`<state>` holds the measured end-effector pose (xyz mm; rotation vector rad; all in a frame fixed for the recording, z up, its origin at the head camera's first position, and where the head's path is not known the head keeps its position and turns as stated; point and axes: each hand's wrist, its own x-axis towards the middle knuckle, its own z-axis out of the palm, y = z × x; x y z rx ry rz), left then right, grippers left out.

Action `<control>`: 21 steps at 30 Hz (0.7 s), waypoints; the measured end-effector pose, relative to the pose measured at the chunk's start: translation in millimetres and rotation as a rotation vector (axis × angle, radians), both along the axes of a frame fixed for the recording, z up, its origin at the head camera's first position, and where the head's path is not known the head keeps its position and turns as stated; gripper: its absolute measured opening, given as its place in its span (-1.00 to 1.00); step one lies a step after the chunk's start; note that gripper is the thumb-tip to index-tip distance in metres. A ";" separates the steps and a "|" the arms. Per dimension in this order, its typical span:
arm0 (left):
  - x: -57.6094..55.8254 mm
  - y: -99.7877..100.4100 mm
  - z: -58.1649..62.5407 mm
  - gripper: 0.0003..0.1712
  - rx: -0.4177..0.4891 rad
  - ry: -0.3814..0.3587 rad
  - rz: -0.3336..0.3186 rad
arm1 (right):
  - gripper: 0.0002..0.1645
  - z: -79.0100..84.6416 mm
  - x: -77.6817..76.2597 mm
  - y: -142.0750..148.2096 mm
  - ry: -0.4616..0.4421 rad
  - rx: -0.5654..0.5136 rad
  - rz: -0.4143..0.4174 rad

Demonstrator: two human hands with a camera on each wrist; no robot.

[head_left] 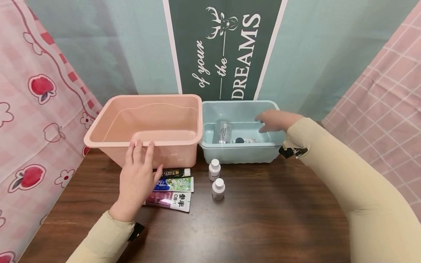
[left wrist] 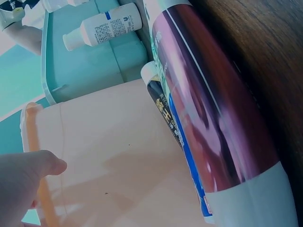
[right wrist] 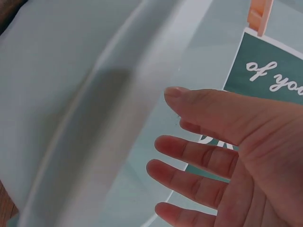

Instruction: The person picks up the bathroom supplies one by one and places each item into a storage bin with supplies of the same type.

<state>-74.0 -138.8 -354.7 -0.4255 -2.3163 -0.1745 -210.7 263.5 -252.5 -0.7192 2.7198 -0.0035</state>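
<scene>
pink bin (head_left: 174, 155) is sitting beside blue bin (head_left: 243, 154)
left hand (head_left: 137, 179) is touching the pink rim (head_left: 177, 143), fingers (head_left: 138, 151) straight; right hand (head_left: 276, 120) is hovering over blue bin, fingers parted, gripping nothing

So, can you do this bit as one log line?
left hand: on front rim of pink bin | right hand: over blue bin, holding nothing | table: three tubes, two white bottles
</scene>
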 end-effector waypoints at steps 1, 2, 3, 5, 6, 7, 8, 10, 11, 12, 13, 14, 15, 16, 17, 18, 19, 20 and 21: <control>0.2 -0.3 -0.1 -0.16 -0.001 0.001 -0.001 | -0.42 -0.6 1.2 -0.6 0.002 0.000 0.004; 0.3 -0.7 -0.3 -0.16 -0.001 0.001 0.000 | -0.41 -1.2 2.4 -1.5 0.004 0.000 0.002; 0.4 -0.9 -0.4 -0.16 -0.002 0.000 0.000 | -0.41 -2.1 3.4 -2.0 0.005 -0.001 -0.004; 0.4 -1.5 -0.6 -0.15 -0.003 -0.001 0.001 | -0.40 -3.3 5.4 -3.0 0.003 0.002 -0.018; 0.5 -1.7 -0.8 -0.15 -0.004 -0.001 0.002 | -0.41 -4.0 6.3 -3.4 0.005 0.002 -0.018; 0.4 -1.5 -1.0 -0.15 -0.004 -0.002 0.003 | -0.41 -4.7 6.9 -3.5 0.006 0.003 -0.019; 0.2 -1.4 -1.1 -0.15 -0.004 -0.002 0.004 | -0.41 -5.2 7.6 -3.6 0.007 0.003 -0.019; -0.1 -0.7 -1.7 -0.15 -0.002 -0.003 0.006 | -0.42 -6.0 9.1 -3.5 0.007 0.001 -0.013; -0.2 -0.3 -1.9 -0.14 -0.002 -0.004 0.006 | -0.42 -6.5 9.8 -3.6 0.007 0.003 -0.013; -0.3 0.0 -2.1 -0.14 0.000 -0.004 0.006 | -0.42 -6.5 10.7 -3.8 0.008 0.004 -0.008; -0.4 0.2 -2.2 -0.14 0.000 -0.003 0.006 | -0.42 -6.2 11.8 -4.1 0.005 0.003 -0.014; -0.5 0.3 -2.1 -0.14 0.001 -0.002 0.006 | -0.41 -5.7 12.9 -4.3 0.001 0.001 -0.016; -0.5 0.2 -2.0 -0.14 0.001 0.000 0.005 | -0.41 -5.1 14.2 -4.7 -0.001 -0.003 -0.018; -0.5 0.2 -1.8 -0.14 0.002 0.001 0.003 | -0.40 -4.2 15.6 -4.9 -0.001 -0.006 -0.016; -0.5 0.0 -1.6 -0.14 0.004 -0.001 0.002 | -0.40 -4.2 16.5 -5.1 0.003 -0.007 -0.010; -0.4 -0.1 -1.5 -0.15 0.005 -0.003 0.001 | -0.40 -3.8 17.7 -5.1 0.006 -0.010 -0.002; -0.4 -0.1 -1.6 -0.15 0.007 -0.002 0.000 | -0.40 -3.9 18.7 -4.9 0.009 -0.012 0.005; -0.5 0.1 -1.7 -0.15 0.009 -0.002 0.000 | -0.41 -4.0 19.6 -4.7 0.016 -0.009 0.018; -0.5 0.4 -1.8 -0.15 0.011 -0.001 -0.002 | -0.41 -4.1 20.6 -4.8 0.018 -0.010 0.023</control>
